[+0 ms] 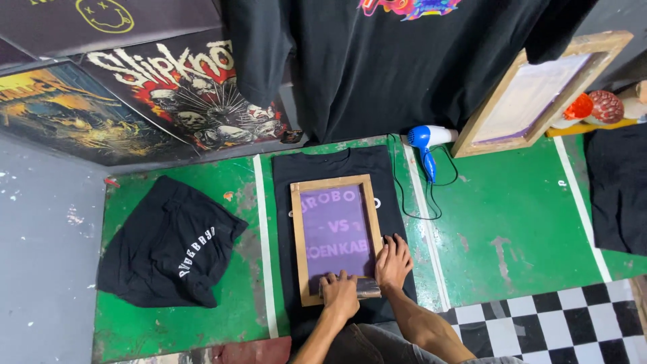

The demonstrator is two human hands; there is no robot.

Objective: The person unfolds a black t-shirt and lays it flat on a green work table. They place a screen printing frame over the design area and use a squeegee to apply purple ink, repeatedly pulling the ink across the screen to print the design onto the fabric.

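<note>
While both hands bear down near its lower edge, the wooden-framed printing screen [335,237] lies flat on a black T-shirt [337,165] spread on the green floor [512,222]. The frame is a rectangle whose long axis runs away from the person, from the near edge by the hands toward the shirt's collar, roughly parallel to the white stripe [263,243] painted just to its left. The purple mesh carries pale lettering that reads upright from the person's position, its lines running across the short axis.

The left hand [340,294] rests palm down on a squeegee [367,288] lying crosswise at the near end of the mesh, fingers close together and curled over the tool. The right hand [393,261] is palm down over the frame's near right corner, fingers slightly spread and pointing away from the person, with the fingertips on the right rail. Whether this hand also grips the squeegee cannot be told.

Well to the left lies a folded black shirt with white lettering [172,246]. Near the right, a blue-and-white hair dryer [426,141] lies with its black cord [404,195] looping alongside the T-shirt. A second wooden screen frame [539,91] leans tilted farther right.
</note>
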